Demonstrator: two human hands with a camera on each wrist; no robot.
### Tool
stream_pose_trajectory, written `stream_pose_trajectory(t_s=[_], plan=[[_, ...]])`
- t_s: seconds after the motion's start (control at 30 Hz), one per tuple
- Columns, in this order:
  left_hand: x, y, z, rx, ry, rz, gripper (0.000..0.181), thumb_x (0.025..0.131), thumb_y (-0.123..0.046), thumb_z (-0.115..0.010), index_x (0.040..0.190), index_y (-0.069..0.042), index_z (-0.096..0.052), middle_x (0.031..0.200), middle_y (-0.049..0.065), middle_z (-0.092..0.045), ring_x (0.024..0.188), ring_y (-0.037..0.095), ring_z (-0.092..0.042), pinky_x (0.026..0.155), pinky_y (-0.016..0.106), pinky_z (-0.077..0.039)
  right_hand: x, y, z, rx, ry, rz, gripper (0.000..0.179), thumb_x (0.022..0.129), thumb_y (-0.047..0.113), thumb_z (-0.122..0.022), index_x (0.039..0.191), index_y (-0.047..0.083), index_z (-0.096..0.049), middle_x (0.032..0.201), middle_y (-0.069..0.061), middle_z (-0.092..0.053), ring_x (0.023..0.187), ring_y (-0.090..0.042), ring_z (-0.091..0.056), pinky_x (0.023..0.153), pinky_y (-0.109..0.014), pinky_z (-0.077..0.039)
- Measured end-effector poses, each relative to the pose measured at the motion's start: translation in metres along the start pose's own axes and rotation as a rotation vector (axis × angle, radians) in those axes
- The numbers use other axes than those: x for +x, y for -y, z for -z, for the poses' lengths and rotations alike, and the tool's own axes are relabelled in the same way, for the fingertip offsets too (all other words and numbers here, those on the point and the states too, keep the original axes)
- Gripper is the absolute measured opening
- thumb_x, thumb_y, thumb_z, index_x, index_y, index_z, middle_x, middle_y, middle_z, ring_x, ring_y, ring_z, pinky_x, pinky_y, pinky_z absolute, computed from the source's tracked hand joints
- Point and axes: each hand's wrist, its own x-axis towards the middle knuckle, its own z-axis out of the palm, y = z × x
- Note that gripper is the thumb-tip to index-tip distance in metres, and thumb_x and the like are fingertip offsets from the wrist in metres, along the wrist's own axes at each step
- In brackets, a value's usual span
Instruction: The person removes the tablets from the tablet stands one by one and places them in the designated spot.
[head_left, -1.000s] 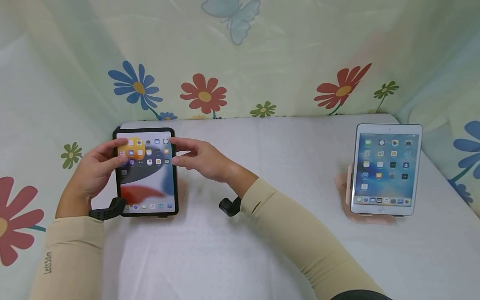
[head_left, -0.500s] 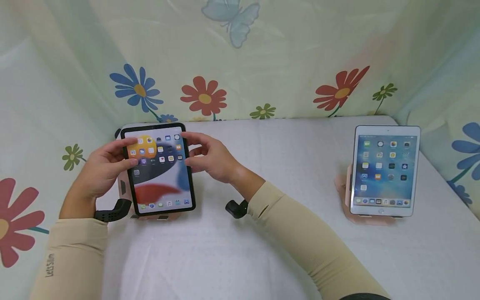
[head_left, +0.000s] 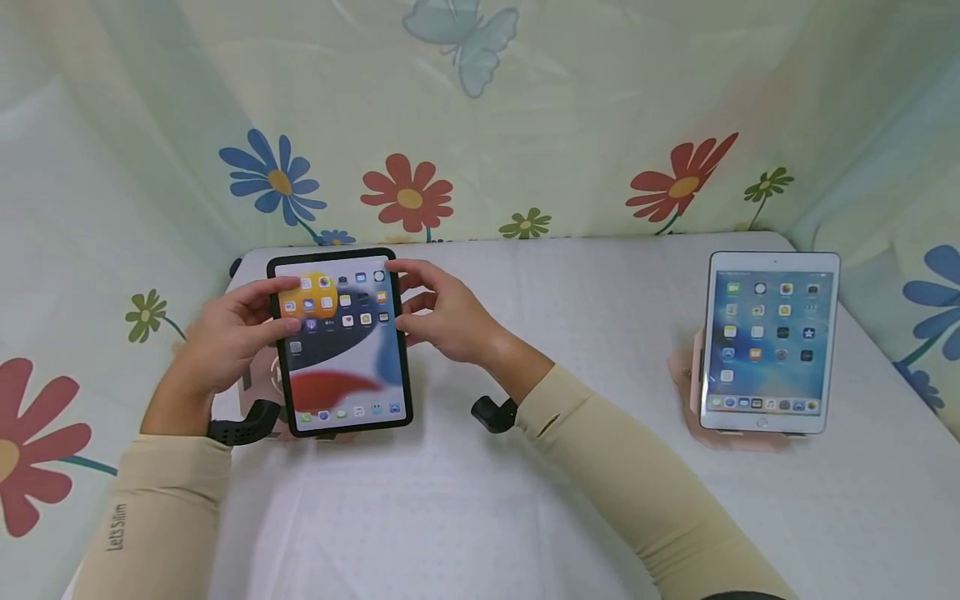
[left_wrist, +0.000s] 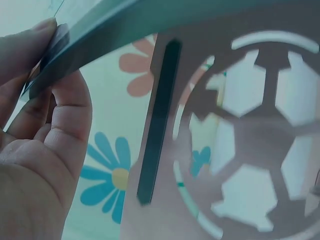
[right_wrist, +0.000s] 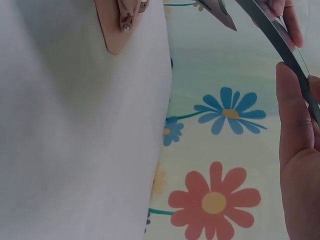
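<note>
A tablet with a black border (head_left: 337, 367), its screen lit with app icons, is held between both hands near the table's left end. My left hand (head_left: 225, 333) pinches its upper left edge, thumb and fingertip over the screen. On its upper right edge my right hand (head_left: 450, 325) has a pinch grip. Behind the tablet stands a pink tablet stand (head_left: 257, 375), mostly covered in the head view. In the left wrist view that stand (left_wrist: 265, 142) shows a football-shaped cut-out and a dark strip (left_wrist: 159, 125), apart from the tablet's edge (left_wrist: 115, 37).
At the right, a white tablet (head_left: 772, 333) leans on another pink stand (head_left: 686, 404), its screen lit. The white table (head_left: 525, 467) is bordered by a flower-patterned curtain (head_left: 577, 150) at the back and sides. Black wrist cameras (head_left: 251, 423) sit below both hands.
The black-bordered tablet has moved right with both hands and tilted slightly, off its place in front of the pink stand. More of the stand's left side now shows. The white tablet stays put.
</note>
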Motion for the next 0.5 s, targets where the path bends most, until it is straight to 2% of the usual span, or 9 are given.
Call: stream_pose_trajectory(t_s=[0.23, 0.5], plan=[[0.004, -0.006, -0.009, -0.051, 0.042, 0.018, 0.057, 0.099, -0.011, -0.064, 0.151, -0.007, -0.042, 0.139, 0.022, -0.046, 0.117, 0.033, -0.048, 0.081, 0.022, -0.055, -0.006, -0.002, 0.007, -0.053, -0.056, -0.015, 0.059, 0.092, -0.002, -0.065, 0.147, 0.012, -0.047, 0.122, -0.011, -0.052, 0.097, -0.027, -0.062, 0.071, -0.037, -0.061], [0.006, -0.006, -0.024, -0.097, 0.060, 0.015, 0.055, 0.098, -0.009, -0.066, 0.149, -0.005, -0.045, 0.135, 0.022, -0.049, 0.116, 0.033, -0.050, 0.082, 0.024, -0.055, -0.019, -0.006, 0.017, -0.059, -0.087, -0.020, 0.055, 0.093, 0.000, -0.066, 0.145, 0.012, -0.050, 0.120, -0.012, -0.053, 0.096, -0.027, -0.062, 0.070, -0.038, -0.061]])
